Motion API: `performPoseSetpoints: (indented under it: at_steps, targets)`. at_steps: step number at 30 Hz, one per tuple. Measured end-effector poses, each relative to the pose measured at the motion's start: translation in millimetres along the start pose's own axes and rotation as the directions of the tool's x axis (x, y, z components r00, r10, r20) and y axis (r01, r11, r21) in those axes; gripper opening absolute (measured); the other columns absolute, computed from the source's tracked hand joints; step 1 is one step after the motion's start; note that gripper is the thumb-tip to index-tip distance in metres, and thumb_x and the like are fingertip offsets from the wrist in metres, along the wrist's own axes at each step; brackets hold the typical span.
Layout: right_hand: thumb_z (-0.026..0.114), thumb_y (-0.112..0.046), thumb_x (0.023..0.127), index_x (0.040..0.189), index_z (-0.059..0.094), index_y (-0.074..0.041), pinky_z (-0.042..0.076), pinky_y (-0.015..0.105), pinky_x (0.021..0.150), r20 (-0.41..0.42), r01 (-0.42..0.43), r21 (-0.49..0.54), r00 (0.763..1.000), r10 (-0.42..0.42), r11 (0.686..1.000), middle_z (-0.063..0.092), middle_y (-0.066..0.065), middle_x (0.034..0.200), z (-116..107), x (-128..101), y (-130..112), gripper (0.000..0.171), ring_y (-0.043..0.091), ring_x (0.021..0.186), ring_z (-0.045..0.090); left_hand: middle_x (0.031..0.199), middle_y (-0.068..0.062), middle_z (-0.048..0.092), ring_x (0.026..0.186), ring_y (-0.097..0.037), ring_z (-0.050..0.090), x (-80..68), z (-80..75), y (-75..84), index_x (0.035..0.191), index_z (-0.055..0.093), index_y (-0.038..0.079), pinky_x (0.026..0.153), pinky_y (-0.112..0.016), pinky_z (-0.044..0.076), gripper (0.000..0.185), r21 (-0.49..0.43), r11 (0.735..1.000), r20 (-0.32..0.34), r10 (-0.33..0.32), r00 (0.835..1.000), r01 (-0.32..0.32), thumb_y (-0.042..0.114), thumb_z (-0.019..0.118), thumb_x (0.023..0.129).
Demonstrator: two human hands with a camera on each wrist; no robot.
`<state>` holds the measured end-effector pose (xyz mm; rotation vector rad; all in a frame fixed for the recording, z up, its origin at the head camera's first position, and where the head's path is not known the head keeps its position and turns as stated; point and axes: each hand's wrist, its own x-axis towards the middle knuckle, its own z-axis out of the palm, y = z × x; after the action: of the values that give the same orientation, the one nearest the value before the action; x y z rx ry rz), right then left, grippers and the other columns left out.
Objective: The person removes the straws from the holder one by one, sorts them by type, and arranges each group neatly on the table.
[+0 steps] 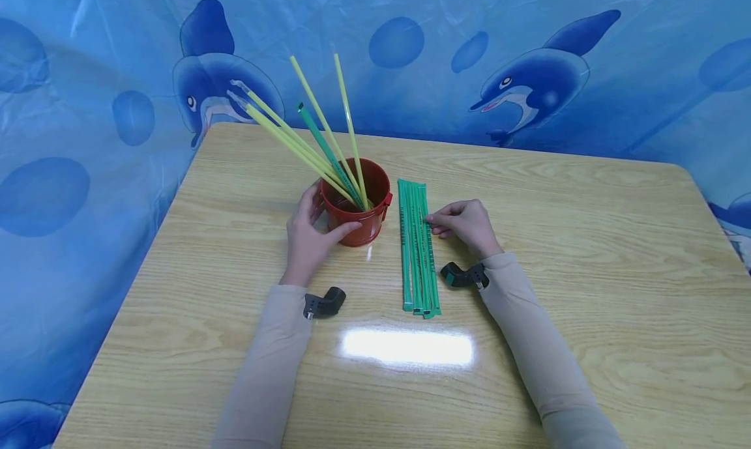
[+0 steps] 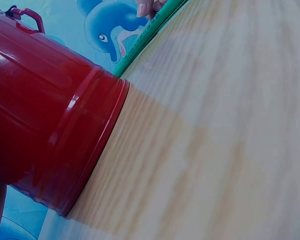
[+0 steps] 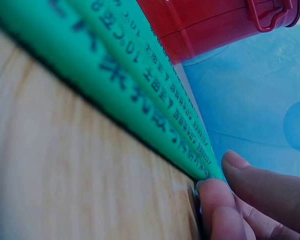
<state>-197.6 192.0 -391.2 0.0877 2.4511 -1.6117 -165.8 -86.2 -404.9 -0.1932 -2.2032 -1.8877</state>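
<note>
Head cam, L hand [image 1: 311, 237] gripping bucket [image 1: 365, 230], R hand [image 1: 465, 225] pinching grn stick [image 1: 431, 253]

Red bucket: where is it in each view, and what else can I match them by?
Head: bucket near centre, slightly left.
Left wrist: bucket along the left side.
Right wrist: bucket at the top, right of centre.
Shared landmark: the row of green sticks.
</note>
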Motion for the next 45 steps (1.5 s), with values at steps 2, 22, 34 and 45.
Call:
performPoseSetpoints:
  at_steps: [2,22,34,45]
  targets:
    - [0.069,-0.009,0.086,0.097,0.067,0.012,0.058,0.026,0.06,0.004,-0.001,0.008,1.0,0.001,1.0,0.069,0.007,0.074,-0.2,0.5,0.6,0.023,0.009,0.059,0.065,0.141,-0.009,0.044,0.127,-0.021,0.045,0.0,-0.3,0.0,0.143,0.036,0.007,0.103,-0.028,0.04,0.087,0.002,1.0,0.0,0.001,1.0,-0.001,0.01,0.084,0.07]
    - [0.067,-0.006,0.087,0.1,0.064,0.015,0.058,0.025,0.061,0.035,-0.005,0.091,0.999,0.002,0.996,0.069,0.006,0.075,-4.4,0.4,2.2,0.025,0.01,0.063,0.066,0.139,-0.006,0.047,0.125,-0.018,0.046,0.6,-0.8,0.5,0.141,0.039,0.008,0.102,-0.025,0.041,0.084,0.02,1.0,-0.009,0.013,1.0,-0.013,0.017,0.084,0.071]
    - [0.068,-0.006,0.086,0.101,0.063,0.014,0.057,0.025,0.062,0.03,0.004,0.149,1.0,-0.008,0.989,0.07,0.006,0.079,-5.8,-2.1,3.7,0.025,0.012,0.067,0.067,0.139,-0.005,0.047,0.125,-0.018,0.046,-0.2,-1.7,1.6,0.141,0.04,0.009,0.102,-0.027,0.041,0.084,0.017,1.0,-0.002,-0.025,1.0,0.025,0.022,0.084,0.072]
    - [0.069,-0.006,0.086,0.107,0.06,0.014,0.057,0.025,0.07,0.029,0.016,0.187,0.999,-0.022,0.982,0.07,0.003,0.085,-9.1,-3.5,6.6,0.03,0.014,0.076,0.069,0.138,-0.006,0.048,0.124,-0.019,0.046,-0.1,-0.7,0.6,0.141,0.04,0.009,0.102,-0.027,0.041,0.084,0.01,1.0,0.0,-0.018,1.0,0.018,0.021,0.084,0.071]
